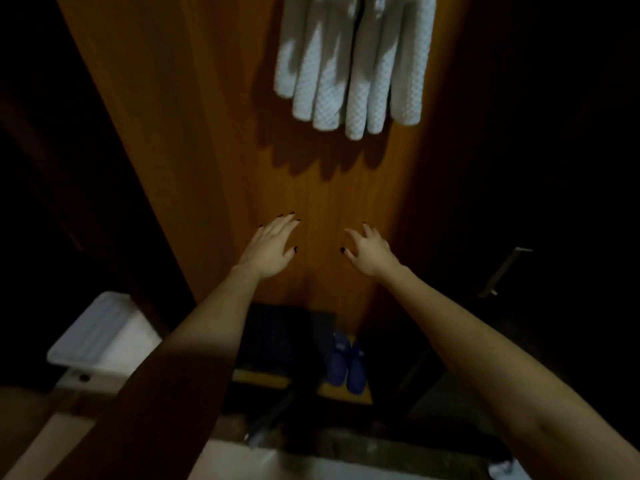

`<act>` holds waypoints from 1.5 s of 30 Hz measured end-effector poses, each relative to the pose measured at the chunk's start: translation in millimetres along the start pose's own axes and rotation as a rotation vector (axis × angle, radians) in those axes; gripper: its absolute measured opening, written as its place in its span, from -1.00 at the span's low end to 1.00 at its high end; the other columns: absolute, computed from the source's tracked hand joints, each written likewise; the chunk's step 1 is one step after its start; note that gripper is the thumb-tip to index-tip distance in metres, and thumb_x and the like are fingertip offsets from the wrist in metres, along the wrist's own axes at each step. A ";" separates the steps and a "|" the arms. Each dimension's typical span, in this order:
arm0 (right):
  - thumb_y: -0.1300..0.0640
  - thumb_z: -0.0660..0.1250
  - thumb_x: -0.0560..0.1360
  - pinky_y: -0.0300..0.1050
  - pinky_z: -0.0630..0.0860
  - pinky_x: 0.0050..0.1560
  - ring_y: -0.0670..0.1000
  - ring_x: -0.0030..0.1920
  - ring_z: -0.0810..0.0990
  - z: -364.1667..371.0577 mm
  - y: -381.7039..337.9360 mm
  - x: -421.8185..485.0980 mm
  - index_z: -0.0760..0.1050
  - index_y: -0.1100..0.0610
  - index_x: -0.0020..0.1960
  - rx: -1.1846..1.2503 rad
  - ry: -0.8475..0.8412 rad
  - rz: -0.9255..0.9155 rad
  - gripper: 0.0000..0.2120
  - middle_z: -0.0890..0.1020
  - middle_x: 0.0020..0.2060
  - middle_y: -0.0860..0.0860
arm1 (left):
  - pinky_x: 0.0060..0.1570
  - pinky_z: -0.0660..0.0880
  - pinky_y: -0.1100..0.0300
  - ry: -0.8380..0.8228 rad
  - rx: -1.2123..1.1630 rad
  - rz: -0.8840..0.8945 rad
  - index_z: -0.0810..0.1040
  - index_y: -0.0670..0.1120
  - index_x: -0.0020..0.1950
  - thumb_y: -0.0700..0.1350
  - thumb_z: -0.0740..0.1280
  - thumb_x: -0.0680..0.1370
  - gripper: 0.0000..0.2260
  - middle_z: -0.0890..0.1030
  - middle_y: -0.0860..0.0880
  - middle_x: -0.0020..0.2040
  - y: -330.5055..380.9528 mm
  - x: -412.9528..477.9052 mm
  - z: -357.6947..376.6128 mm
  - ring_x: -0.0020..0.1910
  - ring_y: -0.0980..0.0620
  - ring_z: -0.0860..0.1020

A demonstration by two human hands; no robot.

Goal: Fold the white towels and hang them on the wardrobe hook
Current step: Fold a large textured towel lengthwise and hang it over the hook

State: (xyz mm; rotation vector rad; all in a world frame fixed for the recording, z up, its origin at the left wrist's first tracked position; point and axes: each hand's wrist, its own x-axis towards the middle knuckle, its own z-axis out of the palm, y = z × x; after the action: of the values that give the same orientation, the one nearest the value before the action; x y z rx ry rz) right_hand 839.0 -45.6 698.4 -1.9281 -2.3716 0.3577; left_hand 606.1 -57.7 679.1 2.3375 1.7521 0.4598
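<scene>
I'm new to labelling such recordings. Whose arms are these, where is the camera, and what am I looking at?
There is no machine here: a person wears one wide-angle camera on the head, looking forward and down, so both arms are their own. The left hand and the right hand reach toward a wooden wardrobe panel, fingers spread, holding nothing. Above them, white towels hang in folds against the panel; their hook is out of the picture. Low down stands a pair of blue slippers. The blurred white thing at the left is too unclear to name.
</scene>
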 end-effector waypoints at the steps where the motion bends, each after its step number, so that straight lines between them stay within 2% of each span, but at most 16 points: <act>1: -0.06 0.08 0.65 0.21 0.04 0.50 0.26 0.54 -0.03 16.8 -2.8 -9.9 0.02 0.01 0.58 -0.018 -0.073 -0.006 -0.45 0.00 0.55 0.24 | 0.50 -0.07 -0.04 -0.041 -0.004 -0.029 0.02 0.03 0.56 -0.05 0.16 0.63 -0.46 -0.02 0.05 0.57 -3.1 -20.4 11.5 0.54 0.04 -0.04; 6: -0.05 0.07 0.66 0.20 0.15 0.43 0.28 0.50 0.10 98.3 -23.0 -53.1 0.06 0.08 0.56 -0.091 -0.335 -0.071 -0.47 0.12 0.52 0.25 | 0.49 -0.03 -0.12 -0.197 -0.023 -0.221 0.05 0.08 0.55 -0.05 0.18 0.62 -0.47 -0.01 0.03 0.57 -16.4 -137.8 63.9 0.54 -0.03 -0.05; 9: -0.04 0.09 0.65 0.18 0.22 0.41 0.27 0.47 0.15 149.0 -43.9 -82.0 0.08 0.06 0.56 -0.127 -0.471 -0.200 -0.48 0.19 0.49 0.23 | 0.41 0.18 -0.19 -0.206 -0.024 -0.311 0.22 -0.02 0.51 -0.05 0.17 0.56 -0.50 0.21 -0.10 0.52 -13.5 -223.4 91.9 0.49 -0.15 0.17; 11: -0.02 0.11 0.64 0.21 0.21 0.41 0.27 0.48 0.14 181.0 -59.5 -109.1 0.08 0.03 0.56 -0.140 -0.543 -0.307 -0.48 0.20 0.50 0.21 | 0.24 0.40 -0.23 -0.225 -0.026 -0.362 0.37 -0.12 0.43 0.02 0.12 0.49 -0.48 0.39 -0.22 0.41 -13.9 -283.9 116.0 0.37 -0.26 0.37; 12: -0.01 0.11 0.64 0.21 0.20 0.40 0.28 0.48 0.14 196.0 -66.9 -125.4 0.07 0.02 0.56 -0.145 -0.577 -0.367 -0.48 0.20 0.50 0.21 | 0.20 0.42 -0.23 -0.227 -0.013 -0.411 0.38 -0.13 0.43 0.06 0.11 0.49 -0.47 0.40 -0.22 0.40 -11.9 -314.1 128.1 0.36 -0.26 0.38; 16: -0.03 0.13 0.63 0.18 0.27 0.38 0.30 0.43 0.23 249.1 -88.5 -200.2 0.12 0.03 0.55 -0.192 -0.656 -0.564 -0.48 0.25 0.47 0.23 | 0.42 0.16 -0.20 -0.276 0.026 -0.637 0.09 0.05 0.55 0.01 0.24 0.59 -0.43 0.06 -0.04 0.57 21.8 -418.4 164.0 0.53 -0.11 0.06; 18: -0.04 0.15 0.62 0.17 0.31 0.36 0.29 0.41 0.27 273.9 -94.6 -238.0 0.17 0.07 0.53 -0.198 -0.682 -0.634 -0.48 0.28 0.45 0.22 | 0.42 0.14 -0.18 -0.271 0.012 -0.743 0.05 0.08 0.55 0.00 0.25 0.59 -0.41 0.03 -0.01 0.57 43.2 -466.7 180.4 0.54 -0.10 0.04; 21: -0.04 0.15 0.63 0.13 0.32 0.37 0.27 0.41 0.28 304.2 -97.8 -291.1 0.12 0.07 0.55 -0.246 -0.756 -0.730 -0.46 0.28 0.45 0.22 | 0.43 0.13 -0.20 -0.267 -0.085 -0.896 0.08 0.07 0.55 -0.02 0.25 0.59 -0.42 0.03 -0.03 0.57 76.4 -531.4 207.9 0.54 -0.11 0.04; 27: 0.00 0.14 0.63 0.13 0.27 0.39 0.27 0.41 0.25 364.5 -102.1 -358.7 0.11 0.05 0.56 -0.326 -0.878 -0.872 -0.47 0.28 0.43 0.23 | 0.41 0.21 -0.13 -0.126 -0.242 -1.122 0.19 -0.03 0.52 -0.08 0.28 0.58 -0.47 0.14 -0.10 0.55 124.9 -621.9 273.1 0.51 -0.14 0.15; 30: 0.02 0.13 0.63 0.13 0.29 0.36 0.27 0.40 0.25 406.6 -110.9 -373.1 0.12 0.03 0.55 -0.393 -0.899 -0.948 -0.49 0.29 0.43 0.23 | 0.39 0.21 -0.03 -0.061 -0.279 -1.239 0.23 -0.07 0.50 -0.09 0.28 0.57 -0.49 0.20 -0.12 0.52 131.3 -662.9 318.7 0.48 -0.14 0.20; 34: 0.04 0.14 0.63 0.13 0.29 0.34 0.25 0.42 0.25 471.9 -124.5 -392.8 0.15 0.03 0.54 -0.442 -0.912 -1.018 -0.50 0.30 0.43 0.23 | 0.40 0.20 -0.03 -0.015 -0.380 -1.398 0.25 -0.09 0.49 -0.11 0.28 0.57 -0.50 0.24 -0.15 0.50 131.5 -712.4 384.4 0.45 -0.17 0.24; 40: 0.04 0.17 0.62 0.11 0.32 0.31 0.24 0.41 0.27 601.1 -139.9 -419.8 0.19 -0.01 0.53 -0.492 -0.936 -1.138 -0.52 0.31 0.43 0.21 | 0.37 0.25 -0.01 0.140 -0.527 -1.572 0.32 -0.20 0.44 -0.22 0.26 0.57 -0.58 0.36 -0.23 0.41 110.9 -777.0 497.6 0.39 -0.21 0.33; 45: 0.06 0.18 0.62 0.10 0.33 0.31 0.24 0.41 0.28 739.2 -142.9 -435.6 0.20 -0.01 0.53 -0.497 -0.921 -1.211 -0.51 0.30 0.45 0.20 | 0.38 0.23 0.04 0.276 -0.611 -1.682 0.28 -0.17 0.47 -0.17 0.22 0.60 -0.57 0.36 -0.20 0.42 64.7 -810.4 606.1 0.39 -0.16 0.33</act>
State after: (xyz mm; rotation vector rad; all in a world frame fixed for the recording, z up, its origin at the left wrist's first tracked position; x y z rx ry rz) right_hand 651.1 -598.6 53.9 0.0967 -3.8517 0.6328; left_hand 670.5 -829.1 24.0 0.0308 2.4045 0.7381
